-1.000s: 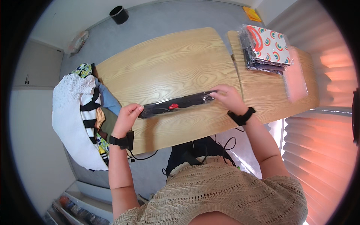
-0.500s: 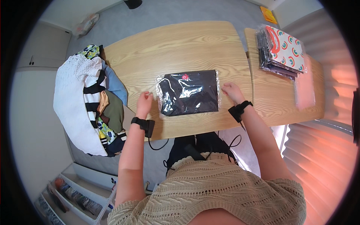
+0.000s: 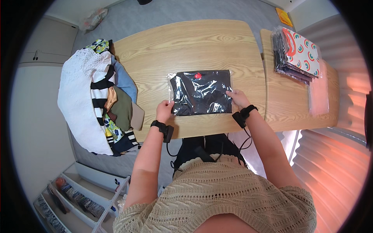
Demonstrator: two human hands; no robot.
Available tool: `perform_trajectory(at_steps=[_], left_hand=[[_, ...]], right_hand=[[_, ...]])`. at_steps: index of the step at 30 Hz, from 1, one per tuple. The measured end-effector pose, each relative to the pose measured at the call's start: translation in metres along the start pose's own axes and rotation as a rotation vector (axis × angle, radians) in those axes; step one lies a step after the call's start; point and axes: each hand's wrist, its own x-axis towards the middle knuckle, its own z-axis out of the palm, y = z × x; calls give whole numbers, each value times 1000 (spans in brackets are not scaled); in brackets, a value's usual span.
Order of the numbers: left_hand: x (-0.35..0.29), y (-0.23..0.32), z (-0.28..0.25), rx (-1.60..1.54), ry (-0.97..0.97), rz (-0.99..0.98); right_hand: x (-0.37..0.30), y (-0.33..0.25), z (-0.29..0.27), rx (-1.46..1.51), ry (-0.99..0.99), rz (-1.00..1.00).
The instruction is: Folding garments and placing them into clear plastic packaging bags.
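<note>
A folded dark garment in a clear plastic bag [image 3: 204,91] lies flat on the wooden table [image 3: 186,42], with a small red mark near its far edge. My left hand [image 3: 165,110] pinches the bag's lower left edge between thumb and fingers. On the opposite side, my right hand [image 3: 238,98] has closed on the bag's right edge, its fingertips over the plastic.
A heap of loose clothes [image 3: 79,97] hangs over the table's left end. On the side table at right sits a stack of bagged garments [image 3: 303,52], partly over a pale pink plastic bag [image 3: 318,93]. White storage bins [image 3: 83,198] stand at lower left.
Both hands have moved inward from beside the bag and taken hold of its left and right edges. The whole view has shifted slightly.
</note>
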Motion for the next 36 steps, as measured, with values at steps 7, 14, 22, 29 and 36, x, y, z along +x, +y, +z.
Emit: perform_trajectory(at_steps=[7, 14, 22, 29, 36], left_hand=[[-24, 38, -11, -72, -85, 24], [-54, 64, -27, -58, -9, 521], [-99, 132, -19, -3, -148, 640], [-111, 143, 38, 81, -407, 592], [-127, 205, 128, 112, -504, 591]], right_hand=[[0, 7, -9, -2, -75, 21], [-75, -42, -7, 47, -104, -154], [-187, -91, -47, 36, 90, -354], [-199, -59, -116, -86, 179, -311], [-225, -79, -207, -142, 250, -211]])
